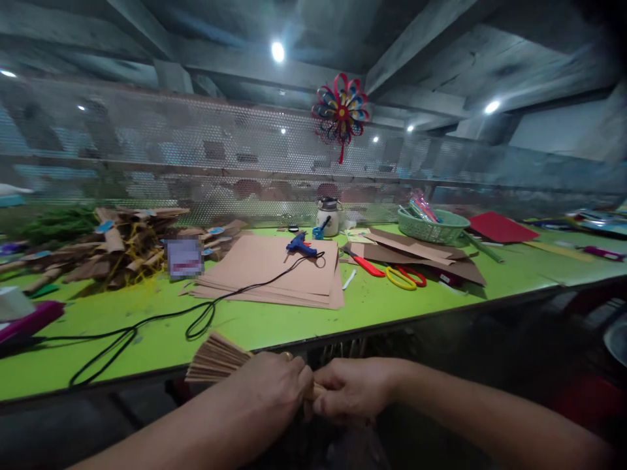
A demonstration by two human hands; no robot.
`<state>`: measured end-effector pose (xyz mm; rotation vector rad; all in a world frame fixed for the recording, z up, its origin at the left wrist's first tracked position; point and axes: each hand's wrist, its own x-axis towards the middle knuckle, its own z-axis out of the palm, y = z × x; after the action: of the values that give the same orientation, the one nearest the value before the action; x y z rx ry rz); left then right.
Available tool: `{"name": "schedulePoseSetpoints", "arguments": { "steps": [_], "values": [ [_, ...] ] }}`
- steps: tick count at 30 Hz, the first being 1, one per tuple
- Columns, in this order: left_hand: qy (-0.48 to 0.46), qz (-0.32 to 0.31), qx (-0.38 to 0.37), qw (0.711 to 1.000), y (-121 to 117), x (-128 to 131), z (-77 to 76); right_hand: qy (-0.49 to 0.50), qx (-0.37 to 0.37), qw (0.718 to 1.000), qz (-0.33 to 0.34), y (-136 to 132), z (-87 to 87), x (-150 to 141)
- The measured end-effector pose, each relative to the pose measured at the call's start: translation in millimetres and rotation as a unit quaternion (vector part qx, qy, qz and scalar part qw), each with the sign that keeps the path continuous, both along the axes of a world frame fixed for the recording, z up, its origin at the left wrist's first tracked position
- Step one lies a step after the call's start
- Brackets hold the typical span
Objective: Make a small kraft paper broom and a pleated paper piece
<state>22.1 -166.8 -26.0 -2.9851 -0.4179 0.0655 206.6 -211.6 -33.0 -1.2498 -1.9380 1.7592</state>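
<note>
While hands (274, 385) grip pleated paper (218, 360), a basket (434, 228) holds packets (422, 206).

Pixelated patch (185, 258) (contents unreadable)

The paper (218, 359) is plain light brown and folded into many narrow pleats. Its left end spreads open like a fan, the fold edges showing as close, stacked ridges. From there it narrows into the left hand (272, 385), which hides its middle. A small tan part shows at the fingers of the right hand (355, 388). It is held slanting, the fanned end higher, at the near edge of the green surface (382, 303).
</note>
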Motion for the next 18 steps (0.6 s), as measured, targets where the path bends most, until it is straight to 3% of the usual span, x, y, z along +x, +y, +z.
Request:
{"name": "schedulePoseSetpoints", "arguments": {
  "steps": [4,8,13,15,18],
  "values": [
    [-0.014,0.034,-0.071,0.997,-1,4,3.4,-0.063,0.015,0.998,-0.01,6,7.1,6],
    [-0.045,0.055,-0.083,0.994,11,2,5.0,-0.128,0.109,0.985,0.029,16,19.7,17],
    [-0.06,0.101,-0.088,0.989,48,-6,14.3,-0.197,0.256,0.946,0.017,37,35.0,53],
    [-0.082,0.119,-0.101,0.984,64,-8,19.3,-0.213,0.291,0.933,0.014,50,43.0,74],
    [-0.11,0.145,-0.116,0.976,82,-9,25.0,-0.21,0.292,0.933,0.011,72,59.1,104]
  ]
}}
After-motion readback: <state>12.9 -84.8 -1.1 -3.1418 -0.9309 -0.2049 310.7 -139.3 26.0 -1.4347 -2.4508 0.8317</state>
